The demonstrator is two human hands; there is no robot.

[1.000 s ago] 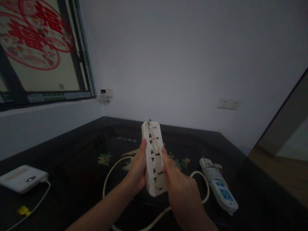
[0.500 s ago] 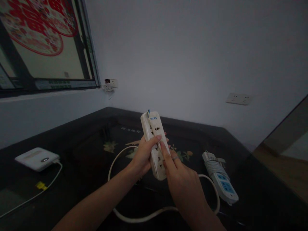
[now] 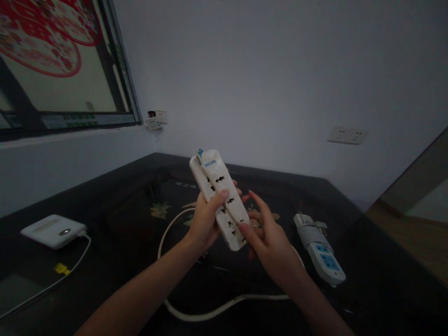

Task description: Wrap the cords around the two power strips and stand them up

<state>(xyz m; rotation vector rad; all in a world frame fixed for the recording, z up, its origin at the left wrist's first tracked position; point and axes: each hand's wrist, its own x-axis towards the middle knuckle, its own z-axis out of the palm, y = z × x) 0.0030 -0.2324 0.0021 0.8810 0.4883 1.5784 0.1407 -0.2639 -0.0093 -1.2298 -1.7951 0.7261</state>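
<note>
A white multi-socket power strip with blue lettering is tilted up above the dark table, gripped by my left hand. Its white power cord lies lengthwise over the socket face, pinned under my left thumb. My right hand is at the strip's lower end, the thumb on the cord against the edge and the other fingers curled behind. My right index finger is raised and apart from the strip. From behind the right hand, the cord loops down across the tabletop.
A second power strip, its grey cord wound around it, lies on the dark glossy table at right. To the left sits a white box-shaped device with a thin cable and yellow tag. Wall sockets are behind.
The power strip has shifted left and slightly up and leans more to the left. My right hand has moved from the strip's middle to its lower right end, and its index finger has lifted off.
</note>
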